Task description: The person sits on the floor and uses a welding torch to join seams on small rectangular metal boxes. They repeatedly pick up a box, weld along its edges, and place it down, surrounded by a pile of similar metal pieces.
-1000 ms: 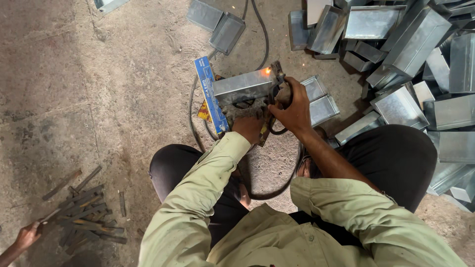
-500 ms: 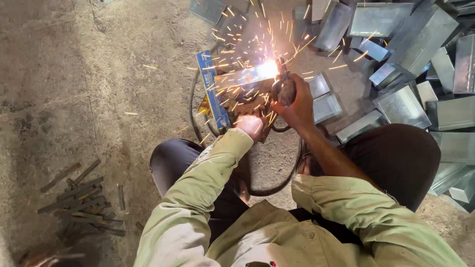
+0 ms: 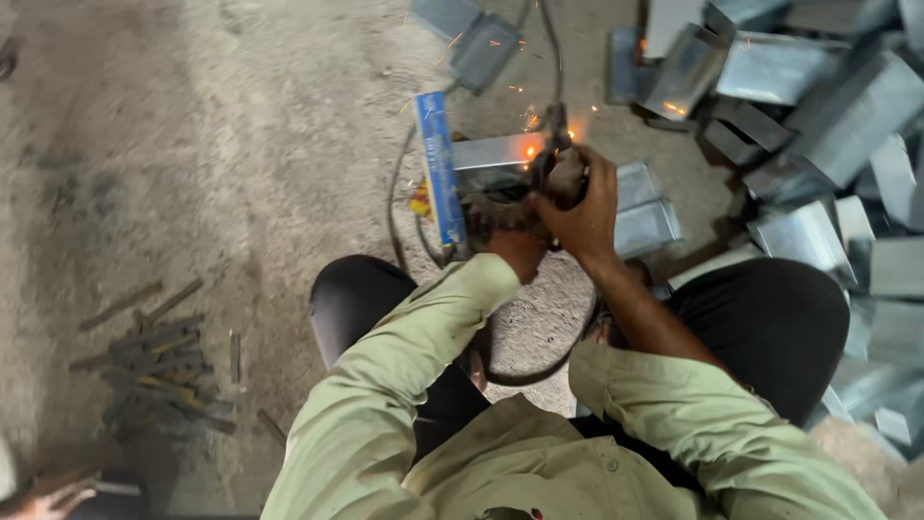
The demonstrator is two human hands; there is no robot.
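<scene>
Gripping the grinder (image 3: pixel 539 188) with both hands, you are crouched over a grey metal box (image 3: pixel 491 159) on the concrete floor (image 3: pixel 241 173). Your right hand (image 3: pixel 582 207) is wrapped tight around the body of the tool, fingers curled over its top. Your left hand (image 3: pixel 515 252) is closed low on the near side of it, though the sleeve hides most of that grip. A few sparks (image 3: pixel 527 149) fly where the wheel meets the box's edge, just beside a blue strip (image 3: pixel 438 169) standing against the box.

The black cable (image 3: pixel 539 371) loops back between your knees and under your forearms; if you swing the tool toward you it could snag or meet the wheel. Sparks are landing near the heap of metal boxes (image 3: pixel 818 116) to your right and could reach your sleeves, which hang close to the wheel. The box looks unclamped, so a bite of the wheel may kick it sideways. Another person's hand (image 3: pixel 48 496) rests at the lower left, near a scatter of metal rods (image 3: pixel 154 371), well apart from you.
</scene>
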